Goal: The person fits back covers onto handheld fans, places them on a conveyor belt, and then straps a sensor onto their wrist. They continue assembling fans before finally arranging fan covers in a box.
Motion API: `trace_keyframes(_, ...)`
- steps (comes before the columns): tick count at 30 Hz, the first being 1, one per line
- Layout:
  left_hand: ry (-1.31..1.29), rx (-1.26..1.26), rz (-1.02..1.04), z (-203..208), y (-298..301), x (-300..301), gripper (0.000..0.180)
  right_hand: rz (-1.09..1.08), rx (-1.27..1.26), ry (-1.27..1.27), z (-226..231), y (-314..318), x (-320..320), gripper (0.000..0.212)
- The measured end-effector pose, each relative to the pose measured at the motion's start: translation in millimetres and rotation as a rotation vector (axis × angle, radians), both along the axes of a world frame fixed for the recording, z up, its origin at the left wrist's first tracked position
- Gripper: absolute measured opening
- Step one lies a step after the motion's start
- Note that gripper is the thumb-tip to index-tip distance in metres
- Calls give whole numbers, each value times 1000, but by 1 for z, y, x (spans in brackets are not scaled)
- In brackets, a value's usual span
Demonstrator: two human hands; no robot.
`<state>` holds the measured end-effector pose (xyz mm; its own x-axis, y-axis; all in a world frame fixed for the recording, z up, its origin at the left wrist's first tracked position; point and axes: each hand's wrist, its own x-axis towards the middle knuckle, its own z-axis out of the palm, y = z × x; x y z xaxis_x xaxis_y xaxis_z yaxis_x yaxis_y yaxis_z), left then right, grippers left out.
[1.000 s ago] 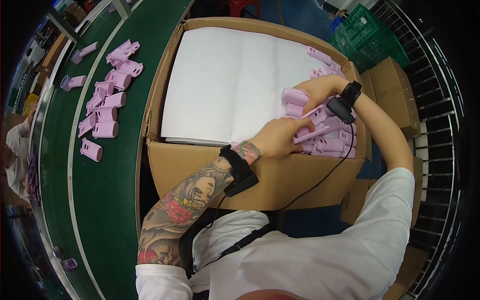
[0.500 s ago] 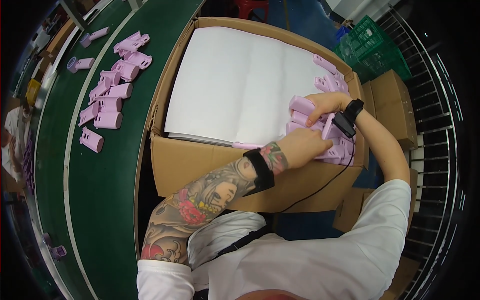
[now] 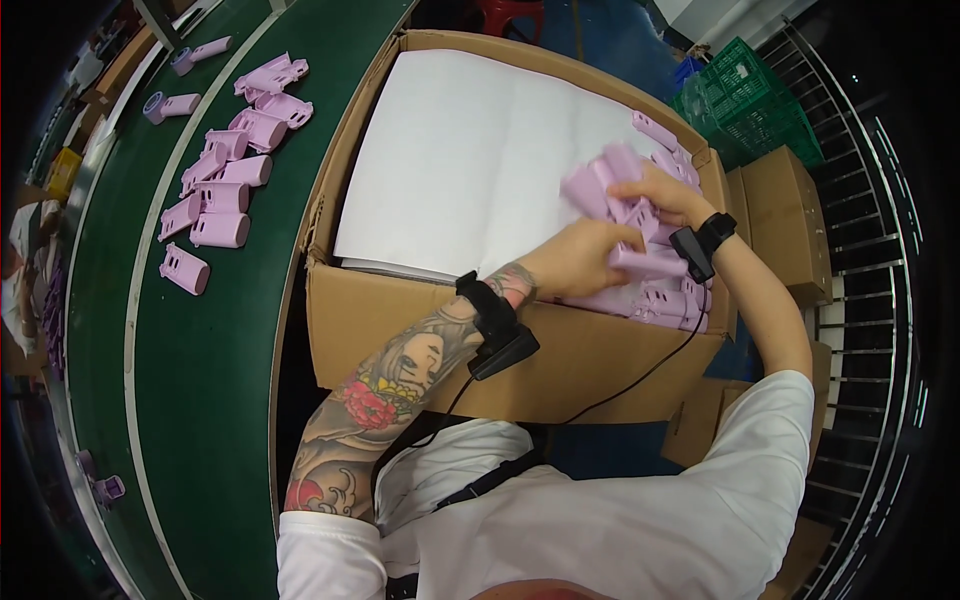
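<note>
Over the right side of a large cardboard box (image 3: 430, 335), both my hands are among pale pink plastic housings. My right hand (image 3: 662, 193) grips several housings (image 3: 602, 182) in a bunch; they are smeared by motion. My left hand (image 3: 582, 256) is closed at the fingertips on another pink housing (image 3: 655, 262), just below the bunch. More pink housings (image 3: 672, 305) lie along the box's right side, partly hidden by my hands. White sheets (image 3: 465, 160) cover the rest of the box's contents. Each wrist wears a black strap with a small device and cable.
On the left, a green conveyor (image 3: 225, 400) carries a pile of pink housings (image 3: 220, 198). Green crates (image 3: 745, 100) and cardboard cartons (image 3: 785, 220) stand on the right, beside a metal railing (image 3: 865, 330). Another person's arm (image 3: 30, 290) shows at the far left.
My right hand has lifted the bunch of housings up and away from me. My left hand has shifted left and turned, now with a housing at its fingers.
</note>
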<state>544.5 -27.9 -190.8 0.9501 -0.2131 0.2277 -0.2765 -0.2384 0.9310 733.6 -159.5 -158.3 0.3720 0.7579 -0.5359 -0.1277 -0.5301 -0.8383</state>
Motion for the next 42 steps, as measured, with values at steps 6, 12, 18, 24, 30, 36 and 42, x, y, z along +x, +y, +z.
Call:
trace_keyframes(6,63,-255,171,36,46,-12,32,-217,125,-118,26,5,12,40)
trace_keyframes(12,-79,-4,380,76,128,-105,27,-177,285,-261,48,52,-39,52)
trace_keyframes(18,86,228,674,113,227,-247,25,265,500,-306,83,184,-136,66)
trace_keyframes(24,313,54,869,118,282,-348,29,540,618,-313,91,330,-230,67)
trace_keyframes(30,420,55,875,83,318,-405,34,892,307,-518,77,417,-292,74)
trace_keyframes(36,344,352,831,80,296,-424,43,873,340,-908,78,412,-334,78)
trace_keyframes(42,294,507,909,61,287,-424,54,865,566,-1079,51,386,-304,78)
